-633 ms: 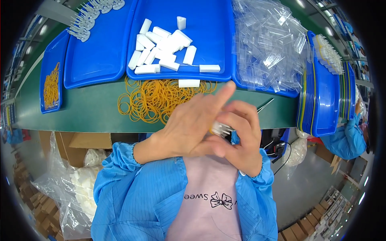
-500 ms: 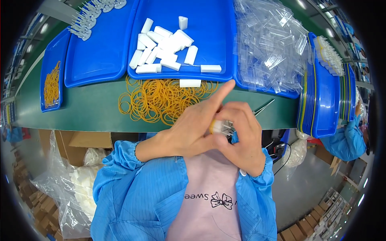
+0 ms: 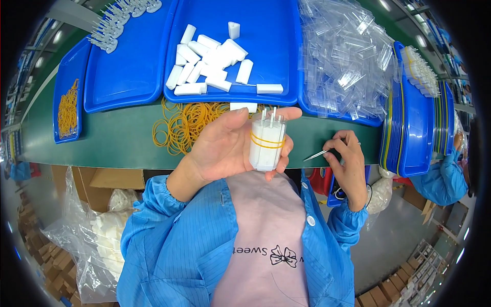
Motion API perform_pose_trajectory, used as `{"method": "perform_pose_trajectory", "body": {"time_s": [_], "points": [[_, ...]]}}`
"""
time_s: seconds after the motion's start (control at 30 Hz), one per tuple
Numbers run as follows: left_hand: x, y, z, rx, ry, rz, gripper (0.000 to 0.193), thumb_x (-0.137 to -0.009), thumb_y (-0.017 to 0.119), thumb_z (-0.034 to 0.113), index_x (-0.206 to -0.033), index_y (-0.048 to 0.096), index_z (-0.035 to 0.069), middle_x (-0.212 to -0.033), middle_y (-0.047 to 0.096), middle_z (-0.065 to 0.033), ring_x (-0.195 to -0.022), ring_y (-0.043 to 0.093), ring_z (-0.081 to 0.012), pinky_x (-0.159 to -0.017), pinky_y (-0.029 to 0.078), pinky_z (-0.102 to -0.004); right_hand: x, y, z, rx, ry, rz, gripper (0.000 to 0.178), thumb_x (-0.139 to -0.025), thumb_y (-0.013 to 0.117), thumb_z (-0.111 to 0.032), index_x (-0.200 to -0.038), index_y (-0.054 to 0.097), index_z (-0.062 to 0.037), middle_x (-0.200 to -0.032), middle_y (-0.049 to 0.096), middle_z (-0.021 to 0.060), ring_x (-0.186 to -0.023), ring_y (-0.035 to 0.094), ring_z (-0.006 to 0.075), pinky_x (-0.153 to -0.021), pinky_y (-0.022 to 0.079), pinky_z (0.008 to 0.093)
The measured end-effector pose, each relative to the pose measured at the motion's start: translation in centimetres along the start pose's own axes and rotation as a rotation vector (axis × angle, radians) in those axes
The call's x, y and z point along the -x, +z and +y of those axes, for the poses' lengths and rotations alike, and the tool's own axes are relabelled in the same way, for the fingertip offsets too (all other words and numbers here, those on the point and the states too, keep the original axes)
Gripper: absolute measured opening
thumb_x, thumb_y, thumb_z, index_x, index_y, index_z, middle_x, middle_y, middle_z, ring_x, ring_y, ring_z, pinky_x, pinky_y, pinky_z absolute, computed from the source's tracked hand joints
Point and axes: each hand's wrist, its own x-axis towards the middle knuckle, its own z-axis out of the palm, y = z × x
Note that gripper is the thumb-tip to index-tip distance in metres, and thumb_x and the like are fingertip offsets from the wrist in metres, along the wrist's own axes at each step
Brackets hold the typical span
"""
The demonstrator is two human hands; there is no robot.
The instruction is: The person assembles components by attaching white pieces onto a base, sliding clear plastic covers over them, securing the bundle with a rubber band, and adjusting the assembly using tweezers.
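A white block assembly (image 3: 266, 156) with clear plastic around it, yellow rubber bands about its middle and thin white prongs on top stands upright in my left hand (image 3: 216, 146). The fingers of that hand are wrapped behind it, partly hidden. Off to the right, my right hand (image 3: 350, 163) pinches metal tweezers (image 3: 314, 155), whose tip points left over the table's front edge. Behind my left hand lies a heap of yellow rubber bands (image 3: 189, 123), with a white block (image 3: 243, 107) at its far side.
White blocks lie in the middle blue tray (image 3: 279, 56). Clear plastic pieces (image 3: 348, 66) are piled to its right. Pronged white parts (image 3: 110, 30) sit in the left tray, beside a small tray of rubber bands (image 3: 68, 110). Stacked trays (image 3: 414, 138) and finished-looking pronged bundles (image 3: 420, 71) stand far right.
My hands have come apart. The right one moved right and now holds the tweezers, which lay on the table; the left turned palm up, with the banded assembly upright in it.
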Motion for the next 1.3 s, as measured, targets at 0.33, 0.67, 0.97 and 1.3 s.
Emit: {"method": "perform_pose_trajectory", "body": {"time_s": [0.33,0.67,0.97,1.3], "points": [[0.5,2.1,-0.6,-0.502,0.134,0.317,0.075,-0.082,0.066,0.038,-0.137,0.03,0.002,-0.108,0.056,-0.0139,-0.094,0.059,-0.021,-0.076,0.051,-0.0311,0.4,0.4,-0.4,-0.328,0.144,0.26,0.012,-0.084,0.056,0.001,-0.096,0.057,-0.0007,-0.086,0.055,0.0078,-0.069,0.057,0.0155,-0.06,0.043,0.0257],[0.5,2.1,-1.2,-0.903,0.293,0.395,0.064,-0.078,0.072,0.032,-0.128,0.045,0.002,-0.102,0.061,-0.0091,-0.091,0.059,-0.0144,-0.079,0.048,-0.0269,-0.1,1.8,-1.2,-0.243,-0.012,0.263,0.01,-0.087,0.057,-0.005,-0.094,0.061,0.0009,-0.089,0.062,0.0088,-0.08,0.061,0.0159,-0.072,0.046,0.0264],[0.6,1.3,-1.8,-1.04,0.305,0.412,0.068,-0.076,0.076,0.028,-0.129,0.044,-0.001,-0.108,0.059,-0.0082,-0.096,0.059,-0.0149,-0.081,0.051,-0.0281,-2.4,0.0,-5.1,-1.123,-0.192,0.441,0.019,-0.094,0.049,-0.015,-0.1,0.054,0.0027,-0.094,0.06,0.0139,-0.085,0.057,0.0146,-0.078,0.045,0.0267],[0.8,1.2,-1.5,-1.092,0.274,0.412,0.072,-0.073,0.079,0.03,-0.129,0.045,-0.002,-0.108,0.06,-0.0096,-0.096,0.059,-0.0137,-0.079,0.05,-0.0276,-4.3,0.4,-6.3,-1.058,-0.177,0.161,0.019,-0.093,0.053,-0.015,-0.098,0.057,0.0031,-0.092,0.06,0.0085,-0.082,0.056,0.0108,-0.074,0.044,0.0234]]}}
